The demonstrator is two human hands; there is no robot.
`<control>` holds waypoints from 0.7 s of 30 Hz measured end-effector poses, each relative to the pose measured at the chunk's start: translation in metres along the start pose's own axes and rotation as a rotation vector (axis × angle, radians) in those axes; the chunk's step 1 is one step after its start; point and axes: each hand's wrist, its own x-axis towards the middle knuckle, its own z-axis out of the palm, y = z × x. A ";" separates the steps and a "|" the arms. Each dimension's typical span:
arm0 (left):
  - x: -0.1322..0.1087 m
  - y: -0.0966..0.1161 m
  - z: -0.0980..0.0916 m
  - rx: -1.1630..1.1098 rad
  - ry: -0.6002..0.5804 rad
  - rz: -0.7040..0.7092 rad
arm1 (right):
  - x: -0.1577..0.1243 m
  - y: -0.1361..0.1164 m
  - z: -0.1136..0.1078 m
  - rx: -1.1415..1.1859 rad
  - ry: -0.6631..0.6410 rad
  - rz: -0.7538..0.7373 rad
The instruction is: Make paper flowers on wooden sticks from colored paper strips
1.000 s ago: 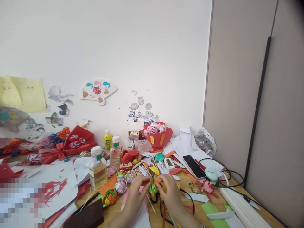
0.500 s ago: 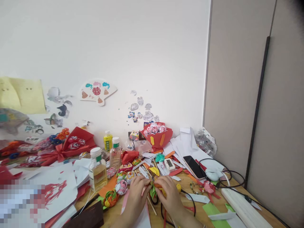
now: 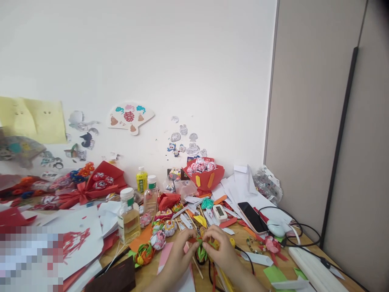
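Note:
Near the front middle of the table, my left hand (image 3: 180,253) and my right hand (image 3: 219,247) meet fingertip to fingertip. Between them they pinch a green paper piece (image 3: 201,252), whose pointed leaves hang below the fingers. Both hands have their fingers closed on it. Its upper part is partly hidden by my fingers. Left of my left hand lie a pink and white paper flower (image 3: 158,240) and an orange and green paper flower (image 3: 144,254). Beyond my fingertips is a yellow paper scrap (image 3: 200,220).
Bottles (image 3: 128,219) stand at the left. A red bouquet (image 3: 204,177) stands by the wall. A phone (image 3: 253,217), a white timer (image 3: 219,213), black cables, a white power strip (image 3: 316,268) and a brown box (image 3: 112,276) surround the work spot.
The view has shifted, so the scene sits slightly further right. My fingers have moved closer together around the green paper piece, with fingertips more curled.

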 end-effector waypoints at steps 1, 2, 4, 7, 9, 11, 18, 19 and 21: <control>0.000 0.002 0.000 -0.026 -0.017 -0.004 | 0.000 0.000 0.000 0.012 0.001 0.004; 0.000 0.005 -0.001 -0.051 -0.027 -0.007 | 0.001 -0.001 0.001 0.026 0.002 0.005; 0.002 0.010 -0.003 -0.101 -0.038 -0.028 | 0.001 -0.003 0.001 0.055 0.001 0.018; 0.007 0.013 -0.006 -0.183 -0.110 -0.115 | 0.003 -0.009 -0.001 0.087 -0.022 0.086; 0.011 0.012 -0.008 -0.209 -0.196 -0.166 | 0.004 -0.012 -0.003 0.092 -0.075 0.153; 0.012 0.010 -0.009 -0.202 -0.259 -0.192 | 0.004 -0.013 -0.005 0.084 -0.137 0.217; 0.012 0.011 -0.008 -0.039 -0.292 -0.242 | 0.002 -0.003 0.000 0.009 -0.197 0.265; 0.012 0.010 -0.008 -0.016 -0.281 -0.234 | 0.002 -0.002 0.001 -0.010 -0.197 0.248; 0.012 0.006 -0.007 0.000 -0.279 -0.220 | 0.002 0.000 0.002 -0.046 -0.202 0.220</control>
